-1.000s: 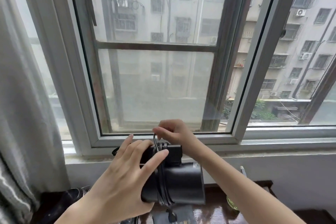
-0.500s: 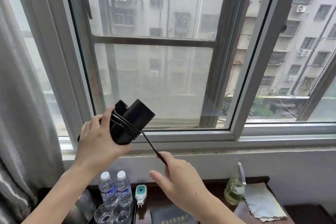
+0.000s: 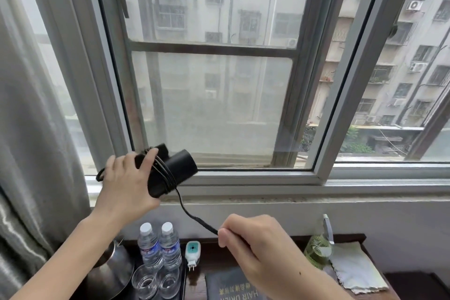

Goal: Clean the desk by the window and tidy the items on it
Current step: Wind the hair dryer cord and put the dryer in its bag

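Left hand [image 3: 126,185] grips the black dryer [image 3: 173,173] at nine o'clock, held up before the window [image 3: 211,95] with fingers curled round its rear and several turns of cord [image 3: 192,217] already round the barrel. Right hand [image 3: 255,243], at six o'clock, pinches the free end of that cord, which runs slack from the barrel down to its fingertips; the plug itself is hidden inside the fist.

At twelve o'clock the window fills most of the view; a grey curtain [image 3: 31,129] hangs at nine. Along the bottom edge lies the dark desk [image 3: 370,238]: a steel kettle [image 3: 112,268] at seven o'clock, a black pouch [image 3: 233,285] at six, a pale cloth [image 3: 355,270] at five with a spray bottle [image 3: 319,248] just beside it, then two water bottles [image 3: 158,246] standing over two glasses [image 3: 155,282], and a small white plug-in device [image 3: 192,251].

The winding would likely go best with the cord kept lightly taut, each turn laid beside the previous one, and the left thumb pinning the loops so they do not slip off the barrel's front. The tail needs tucking under a turn.

Gold letters on the pouch, seen upside down, read "HAIR DRIER" beneath Chinese characters too small to read; the bottle labels are illegible.
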### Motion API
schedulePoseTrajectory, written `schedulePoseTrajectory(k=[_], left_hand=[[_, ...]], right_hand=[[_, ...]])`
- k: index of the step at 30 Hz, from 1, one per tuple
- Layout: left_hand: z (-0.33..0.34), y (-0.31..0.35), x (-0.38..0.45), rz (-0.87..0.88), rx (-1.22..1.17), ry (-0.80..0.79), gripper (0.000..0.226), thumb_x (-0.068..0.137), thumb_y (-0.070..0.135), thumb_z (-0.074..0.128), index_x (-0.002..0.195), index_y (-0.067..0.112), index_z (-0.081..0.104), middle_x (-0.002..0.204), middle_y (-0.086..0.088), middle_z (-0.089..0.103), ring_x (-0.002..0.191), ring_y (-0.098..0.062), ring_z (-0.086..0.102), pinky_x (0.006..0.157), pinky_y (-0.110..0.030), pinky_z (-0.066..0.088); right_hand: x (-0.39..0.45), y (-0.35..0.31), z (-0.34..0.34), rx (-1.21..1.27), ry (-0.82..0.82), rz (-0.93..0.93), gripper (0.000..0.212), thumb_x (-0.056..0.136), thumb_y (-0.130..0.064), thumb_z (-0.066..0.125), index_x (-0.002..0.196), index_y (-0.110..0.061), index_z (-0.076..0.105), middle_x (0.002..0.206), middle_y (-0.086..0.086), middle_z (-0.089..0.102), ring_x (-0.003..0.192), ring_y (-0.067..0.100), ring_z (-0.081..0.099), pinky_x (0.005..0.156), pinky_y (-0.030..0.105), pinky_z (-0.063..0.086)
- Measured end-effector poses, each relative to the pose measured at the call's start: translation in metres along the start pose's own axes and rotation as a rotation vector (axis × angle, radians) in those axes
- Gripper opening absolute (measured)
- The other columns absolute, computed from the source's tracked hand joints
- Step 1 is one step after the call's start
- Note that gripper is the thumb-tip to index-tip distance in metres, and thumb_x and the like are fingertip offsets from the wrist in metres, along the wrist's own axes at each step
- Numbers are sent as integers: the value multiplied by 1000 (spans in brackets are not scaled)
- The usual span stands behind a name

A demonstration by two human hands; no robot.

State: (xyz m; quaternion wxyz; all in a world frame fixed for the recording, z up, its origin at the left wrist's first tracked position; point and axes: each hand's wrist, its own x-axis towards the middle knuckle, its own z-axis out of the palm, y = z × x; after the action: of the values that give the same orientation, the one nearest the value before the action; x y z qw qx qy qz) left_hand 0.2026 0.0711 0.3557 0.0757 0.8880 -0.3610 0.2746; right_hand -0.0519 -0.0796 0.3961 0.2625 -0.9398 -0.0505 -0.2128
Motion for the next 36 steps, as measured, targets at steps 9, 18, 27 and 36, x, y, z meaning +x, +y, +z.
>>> schedulePoseTrajectory(k=[9, 18, 27, 36], left_hand=[[-32, 57, -49, 580, -154, -88, 97, 54, 51, 58, 137, 3, 42, 118, -12, 52, 112, -31, 50, 110, -52, 24], [-70, 90, -60, 649, -456, 141, 96, 59, 37, 64, 140, 5, 23, 124, -11, 48, 120, -27, 47, 113, -50, 28], [-65, 76, -46, 349, -670, 116, 110, 47, 43, 80, 141, 18, 28, 132, 8, 44, 122, -16, 44, 104, -48, 39], [-63, 81, -24, -130, -842, 24, 101, 46, 55, 68, 137, 40, 26, 121, 16, 48, 112, -8, 44, 93, -32, 38]], right_hand=[[74, 1, -50, -39, 87, -289, 30, 96, -22, 47, 77, -7, 65, 59, -9, 55, 48, 0, 45, 48, 16, 36], [83, 60, -18, 307, 64, 25, 27, 94, -34, 51, 73, -21, 59, 60, 2, 55, 54, 12, 46, 54, 27, 38], [30, 56, 14, 248, -90, 233, 38, 90, 4, 50, 62, -22, 56, 57, -16, 56, 58, -8, 51, 62, 24, 40], [24, 42, 32, 511, 194, 374, 30, 94, -12, 58, 120, -25, 63, 93, -6, 71, 80, 7, 65, 70, 24, 54]])
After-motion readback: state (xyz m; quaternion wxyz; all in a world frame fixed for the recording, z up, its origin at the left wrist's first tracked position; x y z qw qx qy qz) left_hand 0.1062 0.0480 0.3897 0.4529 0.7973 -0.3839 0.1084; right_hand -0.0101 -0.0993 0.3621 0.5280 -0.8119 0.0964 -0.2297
